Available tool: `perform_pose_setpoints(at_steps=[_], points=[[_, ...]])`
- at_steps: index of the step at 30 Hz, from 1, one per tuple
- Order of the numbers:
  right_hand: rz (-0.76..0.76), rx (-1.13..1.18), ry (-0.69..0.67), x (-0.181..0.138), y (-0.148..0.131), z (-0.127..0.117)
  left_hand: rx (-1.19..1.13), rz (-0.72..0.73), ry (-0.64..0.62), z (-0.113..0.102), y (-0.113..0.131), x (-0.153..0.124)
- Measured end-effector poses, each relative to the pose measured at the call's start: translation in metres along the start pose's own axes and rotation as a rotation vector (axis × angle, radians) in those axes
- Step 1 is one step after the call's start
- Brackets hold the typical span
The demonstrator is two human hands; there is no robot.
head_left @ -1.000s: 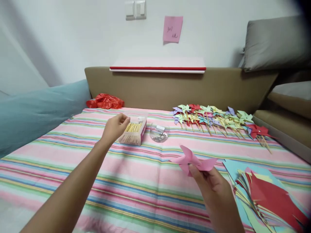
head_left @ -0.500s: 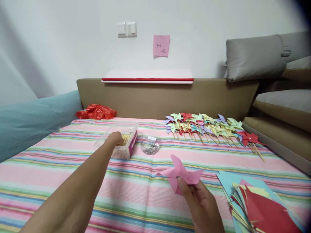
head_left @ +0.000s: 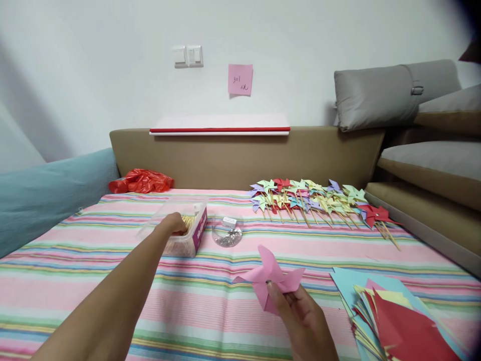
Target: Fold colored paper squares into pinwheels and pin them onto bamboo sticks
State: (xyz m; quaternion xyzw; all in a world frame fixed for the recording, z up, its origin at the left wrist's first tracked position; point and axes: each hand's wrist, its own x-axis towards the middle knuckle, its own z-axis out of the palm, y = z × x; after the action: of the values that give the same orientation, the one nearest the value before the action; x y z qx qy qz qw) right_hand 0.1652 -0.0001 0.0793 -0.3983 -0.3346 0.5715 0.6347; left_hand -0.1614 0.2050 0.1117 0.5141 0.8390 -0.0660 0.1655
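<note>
My right hand (head_left: 306, 313) pinches a pink paper pinwheel (head_left: 271, 276) with the thumb pressed at its centre, in front of me over the cloth. Four-bladed and without a stick, the pinwheel faces up toward me. My left arm stretches forward, and my left hand (head_left: 175, 224) reaches into a clear plastic box (head_left: 198, 233) with a purple label. Thin wooden sticks (head_left: 188, 220) fill part of that box. The fingers of this hand are down inside and hidden. Right of the box is a round clear dish (head_left: 228, 238) holding small metal pieces and a little white box.
Finished pinwheels on sticks (head_left: 308, 200) lie in rows at the back right. A stack of coloured paper (head_left: 408, 321) is at the front right. A red plastic bag (head_left: 143, 180) lies back left; grey cushions (head_left: 379, 98) are piled right. Striped cloth (head_left: 210, 296) covers the surface.
The view has shifted slightly, so everything sits a bit lower and further left. My left hand has dipped slightly deeper into the box. My right hand still holds the pink pinwheel.
</note>
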Motion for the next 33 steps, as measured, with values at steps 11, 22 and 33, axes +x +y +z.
perform_pose_setpoints(at_steps=[11, 22, 33], points=[[0.064, 0.019, -0.011, 0.005, 0.005, 0.000, -0.346, 0.156, 0.421, -0.034, 0.020, -0.049], [0.145, 0.386, -0.156, -0.003, -0.007, -0.003, -1.181, 0.767, 0.444, 0.068, 0.039, -0.236], [-0.065, 0.208, -0.348, -0.012, -0.009, -0.004, -1.382, 0.794, 0.089, 0.113, 0.048, -0.244]])
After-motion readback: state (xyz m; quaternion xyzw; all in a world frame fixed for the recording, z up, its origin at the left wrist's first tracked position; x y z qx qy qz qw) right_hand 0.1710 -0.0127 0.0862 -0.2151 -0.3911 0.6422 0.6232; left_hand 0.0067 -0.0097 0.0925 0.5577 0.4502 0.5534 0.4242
